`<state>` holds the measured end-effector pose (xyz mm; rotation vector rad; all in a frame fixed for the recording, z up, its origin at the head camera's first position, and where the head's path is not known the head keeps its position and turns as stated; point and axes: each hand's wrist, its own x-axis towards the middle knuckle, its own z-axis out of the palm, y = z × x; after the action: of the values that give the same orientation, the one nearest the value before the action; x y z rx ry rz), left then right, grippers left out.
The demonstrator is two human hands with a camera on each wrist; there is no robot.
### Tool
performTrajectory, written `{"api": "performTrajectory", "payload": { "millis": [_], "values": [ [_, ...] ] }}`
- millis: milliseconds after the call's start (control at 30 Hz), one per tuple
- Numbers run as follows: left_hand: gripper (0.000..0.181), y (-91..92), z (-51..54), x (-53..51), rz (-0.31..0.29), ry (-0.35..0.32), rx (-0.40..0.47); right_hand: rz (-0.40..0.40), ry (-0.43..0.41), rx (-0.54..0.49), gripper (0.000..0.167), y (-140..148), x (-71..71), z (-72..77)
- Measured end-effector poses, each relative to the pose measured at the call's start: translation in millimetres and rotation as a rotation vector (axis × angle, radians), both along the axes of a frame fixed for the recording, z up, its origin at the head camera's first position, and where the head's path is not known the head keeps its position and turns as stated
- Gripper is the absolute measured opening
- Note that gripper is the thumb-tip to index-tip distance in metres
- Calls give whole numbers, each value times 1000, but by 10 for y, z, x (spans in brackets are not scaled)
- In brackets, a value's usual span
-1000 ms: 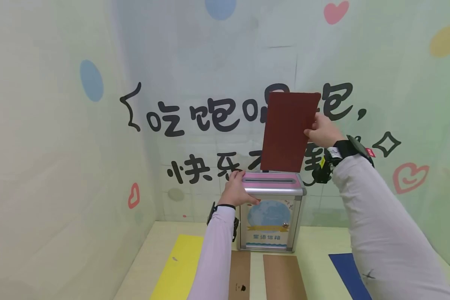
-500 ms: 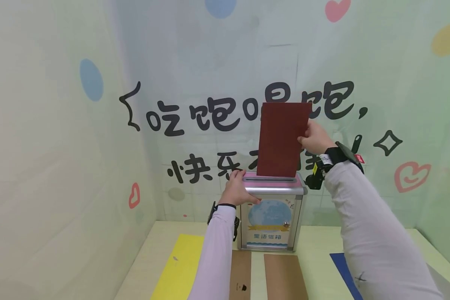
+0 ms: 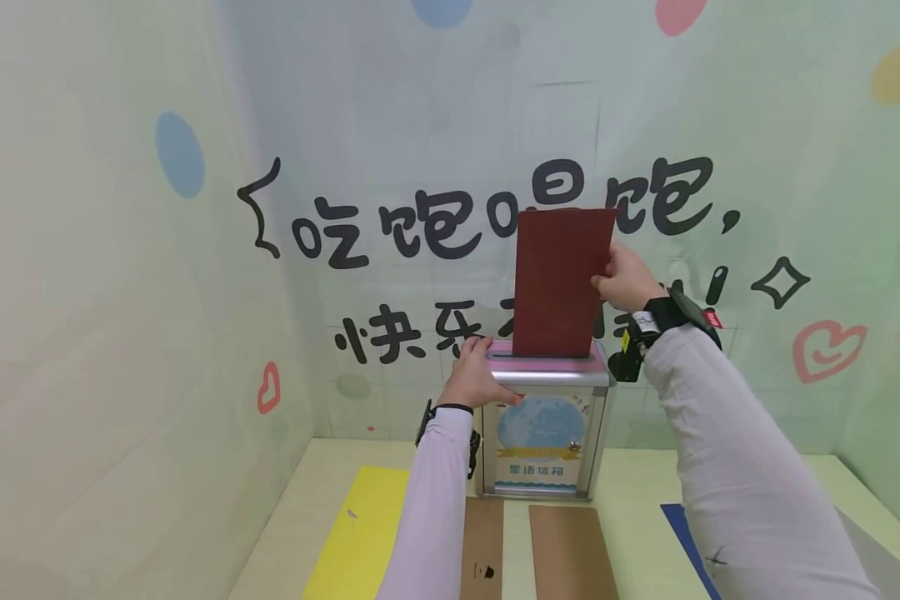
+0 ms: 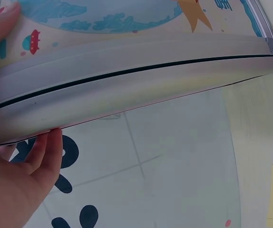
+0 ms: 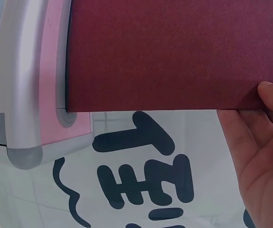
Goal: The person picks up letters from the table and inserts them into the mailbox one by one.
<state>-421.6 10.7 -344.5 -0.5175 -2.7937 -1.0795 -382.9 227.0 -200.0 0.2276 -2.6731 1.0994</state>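
A dark red card point(image 3: 558, 283) stands upright with its lower edge at the slot in the pink top of a silver-framed box point(image 3: 540, 433). My right hand point(image 3: 626, 279) pinches the card by its right edge; in the right wrist view the thumb lies on the face of the red card point(image 5: 174, 57) and the fingers are behind it. With my left hand point(image 3: 474, 375) I grip the box's top left corner, thumb on the front, fingers over the top. The left wrist view shows the left hand point(image 4: 22, 175) around the box's edge point(image 4: 136, 85).
On the table point(image 3: 637, 517) lie a yellow sheet point(image 3: 360, 525) at the left, two brown pieces, one point(image 3: 483, 542) beside the other point(image 3: 570, 550), and a blue piece point(image 3: 682, 533) partly under the right sleeve. Behind the box rises a wall point(image 3: 435, 108) with large black characters.
My right hand has moved down and to the left with the red card, whose lower edge has come from above and behind the box top to the slot. The left hand keeps its grip.
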Motion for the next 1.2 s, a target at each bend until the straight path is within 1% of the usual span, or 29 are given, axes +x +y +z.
{"api": "performTrajectory", "payload": {
  "millis": [200,433,533,667,767,900,1067,1200],
  "values": [
    [110,-5,16,-32,-5,-8,-2,19,-34,-17,43,-53,-23,-53],
    [112,6,30,-1,5,-2,-7,30,-61,-19,42,-34,-29,-167],
    [113,9,37,4,11,-9,-10,20,-88,-34,44,-24,-39,-239],
    [113,4,41,16,16,-23,-7,8,-108,-24,43,-21,-50,-357],
    [113,-2,37,24,17,-26,-8,18,-100,-7,44,-16,-66,-457],
    [112,-5,42,33,13,-28,-14,24,-123,-10,46,-16,-74,-565],
    [112,35,26,-5,32,-17,-10,33,-169,-37,47,17,-129,-653],
    [112,65,11,-33,49,-16,-1,13,-174,-16,43,45,-169,-712]
  ]
}}
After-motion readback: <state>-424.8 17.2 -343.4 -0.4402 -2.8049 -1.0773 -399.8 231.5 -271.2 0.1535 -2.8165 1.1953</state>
